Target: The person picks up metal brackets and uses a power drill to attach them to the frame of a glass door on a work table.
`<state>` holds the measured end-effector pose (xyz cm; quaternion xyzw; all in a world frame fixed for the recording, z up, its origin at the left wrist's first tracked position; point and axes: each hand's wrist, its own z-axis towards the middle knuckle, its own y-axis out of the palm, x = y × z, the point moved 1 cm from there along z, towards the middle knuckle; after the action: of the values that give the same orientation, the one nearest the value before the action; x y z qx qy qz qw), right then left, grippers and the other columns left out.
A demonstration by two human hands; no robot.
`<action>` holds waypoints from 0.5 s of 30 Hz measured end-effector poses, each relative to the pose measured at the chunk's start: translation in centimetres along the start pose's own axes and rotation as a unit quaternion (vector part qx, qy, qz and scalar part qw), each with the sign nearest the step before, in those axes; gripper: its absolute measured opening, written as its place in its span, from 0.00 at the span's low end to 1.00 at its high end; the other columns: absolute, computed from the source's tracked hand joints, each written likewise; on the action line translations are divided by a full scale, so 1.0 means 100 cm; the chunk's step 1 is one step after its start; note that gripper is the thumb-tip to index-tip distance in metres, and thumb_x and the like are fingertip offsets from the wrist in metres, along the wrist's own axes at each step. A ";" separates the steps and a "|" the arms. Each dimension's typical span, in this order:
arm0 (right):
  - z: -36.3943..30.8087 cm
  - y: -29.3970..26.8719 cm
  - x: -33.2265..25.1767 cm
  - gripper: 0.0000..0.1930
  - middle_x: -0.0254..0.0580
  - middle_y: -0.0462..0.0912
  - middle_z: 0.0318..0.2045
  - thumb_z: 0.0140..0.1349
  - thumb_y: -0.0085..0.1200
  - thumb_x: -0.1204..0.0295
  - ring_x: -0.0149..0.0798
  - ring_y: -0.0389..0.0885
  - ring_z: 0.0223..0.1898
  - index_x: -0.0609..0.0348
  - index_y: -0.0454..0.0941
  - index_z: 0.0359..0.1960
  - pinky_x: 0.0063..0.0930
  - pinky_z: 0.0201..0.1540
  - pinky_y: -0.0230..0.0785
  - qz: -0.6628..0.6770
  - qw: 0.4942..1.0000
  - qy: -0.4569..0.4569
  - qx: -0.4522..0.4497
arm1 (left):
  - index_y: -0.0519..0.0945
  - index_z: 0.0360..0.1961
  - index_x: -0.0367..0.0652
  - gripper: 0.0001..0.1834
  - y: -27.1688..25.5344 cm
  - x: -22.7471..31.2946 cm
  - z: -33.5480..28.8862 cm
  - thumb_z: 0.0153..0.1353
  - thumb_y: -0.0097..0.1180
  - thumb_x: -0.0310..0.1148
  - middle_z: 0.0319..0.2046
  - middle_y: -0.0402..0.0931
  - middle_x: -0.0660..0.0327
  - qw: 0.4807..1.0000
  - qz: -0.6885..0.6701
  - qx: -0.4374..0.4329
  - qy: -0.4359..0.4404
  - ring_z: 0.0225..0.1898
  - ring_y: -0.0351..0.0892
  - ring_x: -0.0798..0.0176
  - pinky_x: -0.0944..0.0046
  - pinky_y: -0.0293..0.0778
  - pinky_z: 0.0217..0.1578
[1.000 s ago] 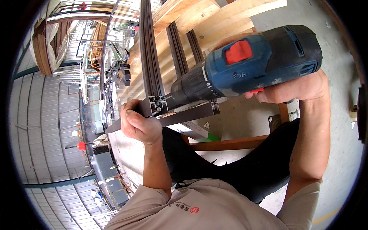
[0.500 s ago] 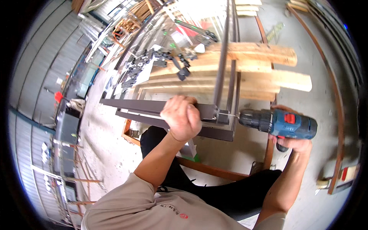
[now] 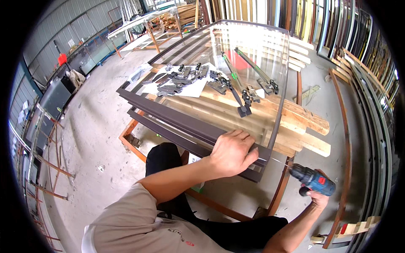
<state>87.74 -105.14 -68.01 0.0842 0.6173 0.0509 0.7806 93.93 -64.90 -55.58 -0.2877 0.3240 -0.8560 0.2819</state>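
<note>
My left hand (image 3: 234, 152) is wrapped over the near rail of a dark brown glazed window frame (image 3: 177, 116), close to its right corner. In my right hand (image 3: 319, 199) is a blue and black cordless drill (image 3: 315, 180), held by its handle. A thin bit points from its chuck toward that corner; whether the tip touches the frame I cannot tell. On the glass lie a white sheet (image 3: 195, 89) with several dark hardware pieces (image 3: 180, 80), and long bars with green parts (image 3: 255, 67).
Wooden beams (image 3: 310, 116) lie under the glass, jutting out to the right. A brown metal stand (image 3: 223, 211) supports them near my knees. Long profiles (image 3: 363, 168) run along the right side. Metal racks (image 3: 52, 162) stand at left, and upright profiles (image 3: 244, 12) at the back.
My view has shifted, showing more of the frame and the back wall. The drill now sits farther from the frame's corner and tilted. My left hand stays on the rail, nearer the corner.
</note>
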 end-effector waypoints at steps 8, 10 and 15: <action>-0.031 -0.045 0.001 0.37 0.52 0.78 0.47 0.55 0.67 0.70 0.44 0.78 0.40 0.67 0.63 0.64 0.38 0.47 0.73 0.236 0.970 -0.012 0.059 | 0.86 0.41 0.37 0.16 -0.124 -0.174 -0.014 0.56 0.64 0.36 0.36 0.84 0.46 0.984 0.026 0.132 -0.121 0.35 0.84 0.43 0.51 0.81 0.39; -0.032 -0.034 -0.005 0.29 0.50 0.77 0.48 0.61 0.62 0.70 0.44 0.77 0.42 0.68 0.65 0.61 0.40 0.49 0.75 0.270 0.959 -0.042 0.075 | 0.89 0.40 0.40 0.15 -0.153 -0.229 0.006 0.58 0.64 0.39 0.36 0.86 0.46 0.958 0.051 0.125 -0.251 0.35 0.86 0.46 0.52 0.81 0.41; -0.021 0.012 -0.022 0.21 0.50 0.77 0.51 0.70 0.56 0.70 0.42 0.78 0.44 0.68 0.66 0.60 0.41 0.54 0.77 0.328 0.931 -0.056 0.148 | 0.90 0.40 0.45 0.15 -0.168 -0.339 0.058 0.58 0.64 0.42 0.32 0.87 0.49 0.953 0.085 0.036 -0.289 0.37 0.87 0.47 0.52 0.80 0.45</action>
<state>85.19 -104.21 -66.14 0.3988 0.5111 0.2076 0.7325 115.74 -33.91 -50.42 -0.4842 0.2205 -0.7203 0.4451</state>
